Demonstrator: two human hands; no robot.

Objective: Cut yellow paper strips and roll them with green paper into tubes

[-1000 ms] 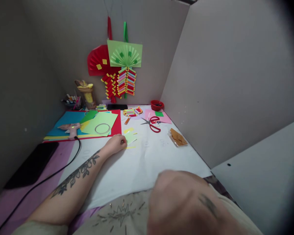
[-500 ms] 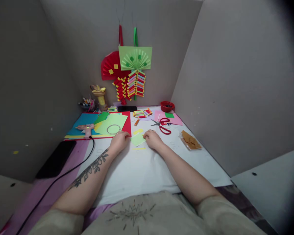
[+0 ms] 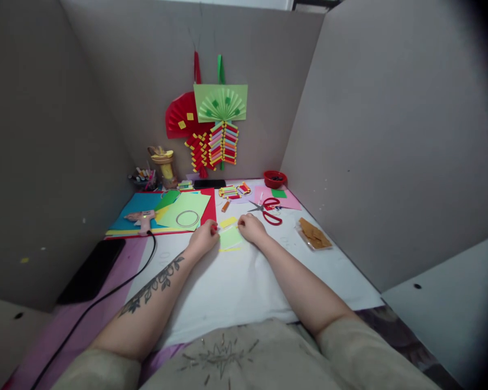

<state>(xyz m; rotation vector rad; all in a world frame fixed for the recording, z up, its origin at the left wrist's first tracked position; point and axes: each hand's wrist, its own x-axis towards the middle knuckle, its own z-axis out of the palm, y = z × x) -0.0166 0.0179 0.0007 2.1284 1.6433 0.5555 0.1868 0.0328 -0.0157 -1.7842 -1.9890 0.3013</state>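
Observation:
A small light green paper piece [image 3: 230, 237] lies on the white cloth between my hands. My left hand [image 3: 204, 237] is closed at its left, with something small and red at the fingertips. At the paper's upper right, my right hand [image 3: 252, 227] is closed, fingers pinched; a bit of yellow shows at its fingertips. A small yellow paper [image 3: 228, 222] lies just beyond the green one, and a thin yellow strip [image 3: 230, 249] lies along its near edge.
Red-handled scissors [image 3: 271, 219] lie open beyond my right hand. A packet of brown pieces [image 3: 314, 235] is at the right. Coloured sheets [image 3: 174, 214], a pink glue gun [image 3: 145, 220] and a black phone-like slab [image 3: 93, 270] are at the left. A red bowl [image 3: 275, 179] stands behind.
The green paper now lies flatter and squarer between my hands. Red shows at my left fingertips. The camera view has tilted slightly upward.

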